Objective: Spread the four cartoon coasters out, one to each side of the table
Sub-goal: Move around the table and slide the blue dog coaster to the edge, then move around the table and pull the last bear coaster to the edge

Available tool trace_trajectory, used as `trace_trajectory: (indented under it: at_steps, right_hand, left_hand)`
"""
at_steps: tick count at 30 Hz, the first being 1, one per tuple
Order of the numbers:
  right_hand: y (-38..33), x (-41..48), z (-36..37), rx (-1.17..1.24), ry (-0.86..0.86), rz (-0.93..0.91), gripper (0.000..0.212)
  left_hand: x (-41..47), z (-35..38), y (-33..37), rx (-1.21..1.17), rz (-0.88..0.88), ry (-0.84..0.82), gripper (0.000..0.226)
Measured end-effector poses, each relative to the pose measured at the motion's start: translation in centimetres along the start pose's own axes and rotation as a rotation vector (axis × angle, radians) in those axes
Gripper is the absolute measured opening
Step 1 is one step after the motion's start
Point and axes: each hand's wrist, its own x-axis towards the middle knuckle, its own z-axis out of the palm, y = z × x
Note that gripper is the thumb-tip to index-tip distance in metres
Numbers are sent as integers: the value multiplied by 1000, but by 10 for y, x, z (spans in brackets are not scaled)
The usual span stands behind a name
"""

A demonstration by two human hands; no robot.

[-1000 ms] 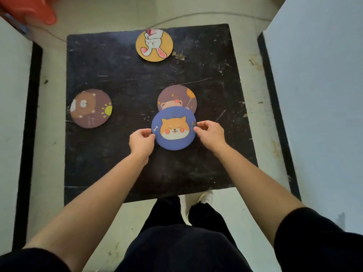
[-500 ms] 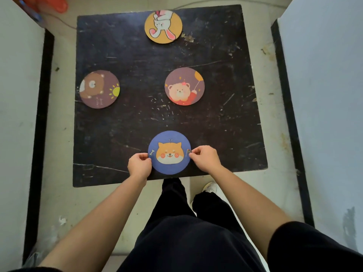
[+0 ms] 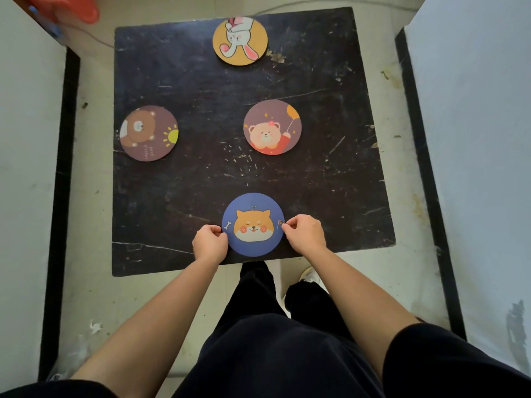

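Note:
A blue coaster with an orange dog face [image 3: 253, 224] lies flat at the near edge of the black square table [image 3: 201, 182]. My left hand [image 3: 209, 243] pinches its left rim and my right hand [image 3: 305, 233] pinches its right rim. A yellow rabbit coaster [image 3: 240, 41] sits at the far edge. At the left edge lies a brown bear coaster with a sun [image 3: 148, 133]. A purple coaster showing a bear with a balloon [image 3: 272, 127] rests right of the table's middle, away from the right edge.
White panels with black borders stand on the left [image 3: 26, 168] and right [image 3: 474, 139] of the table. A red plastic object [image 3: 74, 8] is at the top left. My dark trousers [image 3: 273, 354] and a white shoe [image 3: 311, 278] are below the table's near edge.
Both hands have drawn the dog coaster from on top of the balloon-bear coaster down to the near edge, uncovering that coaster. The other coasters have stayed where they were.

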Motion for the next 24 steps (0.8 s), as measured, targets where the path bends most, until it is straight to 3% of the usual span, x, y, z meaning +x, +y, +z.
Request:
trace_trajectory:
  at_steps: [2, 4, 8, 12, 18, 24]
  right_hand:
    - [-5, 0, -12, -5, 30, 4, 32]
    - [-15, 2, -31, -9, 103, -31, 45]
    - [-46, 10, -91, -78, 386, -221, 57]
    - [-89, 10, -161, -227, 716, -474, 65]
    - [-143, -8, -240, -330, 1106, -680, 66]
    - [-144, -9, -256, -412, 1176, -691, 68]
  left_hand:
    - [-4, -9, 5, 124, 87, 13, 37]
    - [-3, -24, 16, 269, 284, 85, 43]
    - [-2, -70, 77, 477, 692, 289, 54]
    - [-15, -120, 158, 497, 940, 487, 60]
    - [-55, -171, 239, 259, 1076, 725, 63]
    - [-60, -158, 256, 250, 1074, 701, 65]
